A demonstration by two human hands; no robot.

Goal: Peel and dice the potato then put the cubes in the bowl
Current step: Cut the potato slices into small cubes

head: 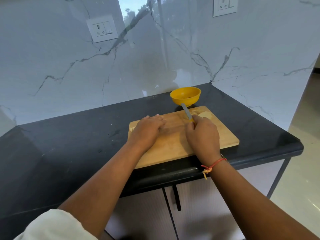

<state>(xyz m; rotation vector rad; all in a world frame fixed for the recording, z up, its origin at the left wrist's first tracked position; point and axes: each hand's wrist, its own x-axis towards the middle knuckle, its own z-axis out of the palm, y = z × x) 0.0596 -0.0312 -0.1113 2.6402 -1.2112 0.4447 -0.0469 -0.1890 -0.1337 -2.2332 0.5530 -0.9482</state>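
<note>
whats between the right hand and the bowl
Head view: the knife, gripped by the right hand, points at the bowl; potato pieces lie beside it.

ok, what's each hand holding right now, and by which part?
The right hand grips the knife by its yellow handle, with the grey blade pointing toward the bowl. The left hand lies flat on the cutting board, nothing visibly held.

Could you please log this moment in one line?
right hand grips knife | left hand on cutting board | potato pieces beside knife

Bowl (185,96) just behind board (173,144) w/ potato pcs (205,115)
</note>
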